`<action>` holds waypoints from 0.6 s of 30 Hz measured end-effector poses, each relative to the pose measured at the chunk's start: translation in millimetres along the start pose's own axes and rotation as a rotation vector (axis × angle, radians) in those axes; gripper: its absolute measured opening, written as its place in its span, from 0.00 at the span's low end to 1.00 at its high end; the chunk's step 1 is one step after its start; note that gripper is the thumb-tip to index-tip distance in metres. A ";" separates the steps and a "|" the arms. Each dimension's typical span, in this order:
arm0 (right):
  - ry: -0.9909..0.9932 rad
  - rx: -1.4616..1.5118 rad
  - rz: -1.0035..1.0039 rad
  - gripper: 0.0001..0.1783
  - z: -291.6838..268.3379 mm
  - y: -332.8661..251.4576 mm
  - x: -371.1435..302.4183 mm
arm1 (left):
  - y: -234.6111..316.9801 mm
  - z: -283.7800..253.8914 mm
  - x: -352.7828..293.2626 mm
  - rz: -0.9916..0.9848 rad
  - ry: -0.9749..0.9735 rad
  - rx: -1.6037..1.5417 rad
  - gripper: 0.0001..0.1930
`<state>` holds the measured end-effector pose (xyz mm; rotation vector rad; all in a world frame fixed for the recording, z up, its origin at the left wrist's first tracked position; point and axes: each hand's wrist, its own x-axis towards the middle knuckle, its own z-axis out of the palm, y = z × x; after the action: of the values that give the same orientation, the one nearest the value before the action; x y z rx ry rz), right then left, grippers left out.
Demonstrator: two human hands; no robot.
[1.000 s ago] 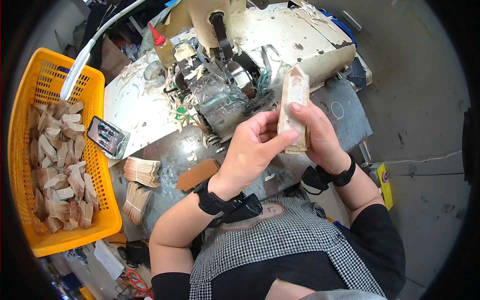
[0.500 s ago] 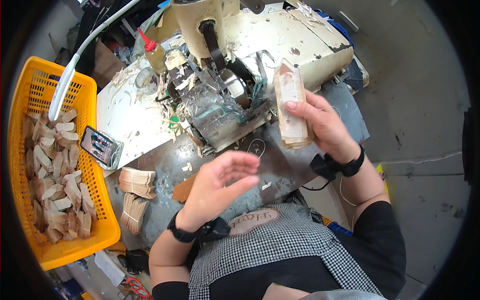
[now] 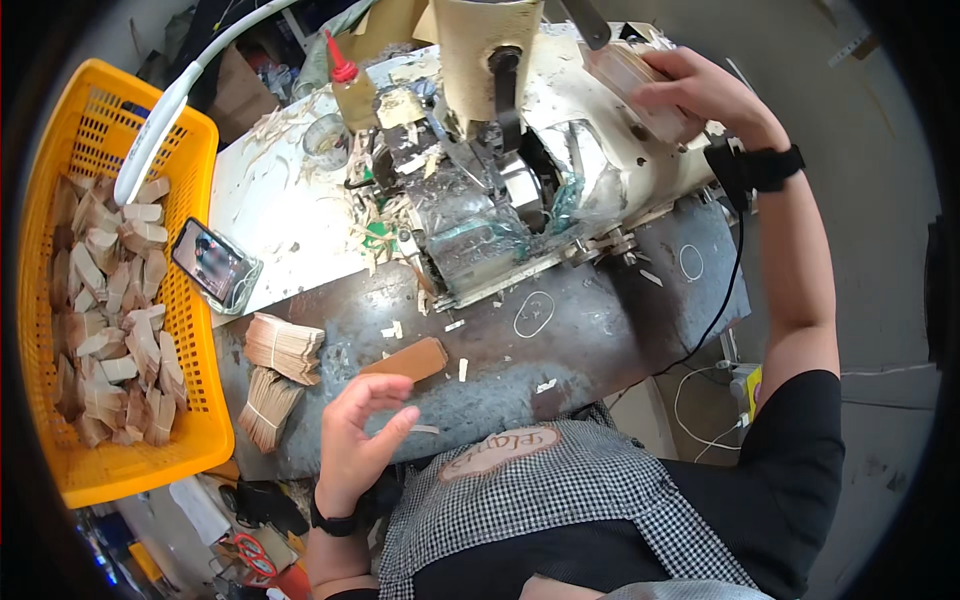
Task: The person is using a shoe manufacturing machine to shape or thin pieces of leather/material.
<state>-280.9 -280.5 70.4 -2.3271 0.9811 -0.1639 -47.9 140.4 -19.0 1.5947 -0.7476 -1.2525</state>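
Note:
My right hand (image 3: 700, 92) is closed round a stack of thin beige pieces (image 3: 625, 72), held over the cream-coloured top of the bench machine (image 3: 655, 150); the stack is partly blurred and covered by my fingers. At the front of the bench, my left hand (image 3: 362, 435) is open, fingers curved and apart, with nothing in it. Just beyond its fingertips lies a flat tan piece, seemingly leather (image 3: 412, 362). Two banded bundles of beige pieces (image 3: 284, 347) rest to its left. Loose pale rubber bands (image 3: 533, 295) lie on the dark metal bench top (image 3: 590, 340).
A yellow basket (image 3: 215, 400) of banded bundles stands at the left, with a phone (image 3: 214, 262) against its edge. A white lamp arm (image 3: 158, 130) hangs over the basket. Beside the machine stands a red-tipped bottle (image 3: 352, 95). Scraps litter the white board (image 3: 260, 210).
My right hand has carried the stack up and away to the far right, over the machine. My left hand has drawn back toward me and left, uncovering the tan piece. The view has shifted.

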 end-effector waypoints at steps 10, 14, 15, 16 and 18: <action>0.024 0.107 -0.047 0.31 7.5 56.8 -2.1 | -17.0 6.5 25.2 0.489 0.033 1.091 0.36; 0.131 0.171 -0.149 0.28 13.1 64.9 -6.6 | -22.7 9.1 32.7 0.479 0.016 1.149 0.34; 0.125 0.147 -0.095 0.26 15.0 60.4 -8.1 | -24.0 9.6 33.5 0.479 0.013 1.155 0.34; 0.119 0.122 -0.042 0.24 17.6 57.0 -9.8 | -24.9 10.1 34.4 0.471 0.020 1.176 0.33; 0.160 0.132 -0.069 0.23 21.3 49.9 -15.1 | -25.1 10.6 34.4 0.462 0.028 1.205 0.32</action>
<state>-315.1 -287.1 26.2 -2.2543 0.9362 -0.4353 -50.2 116.3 -55.7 2.1139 -1.9375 -0.3704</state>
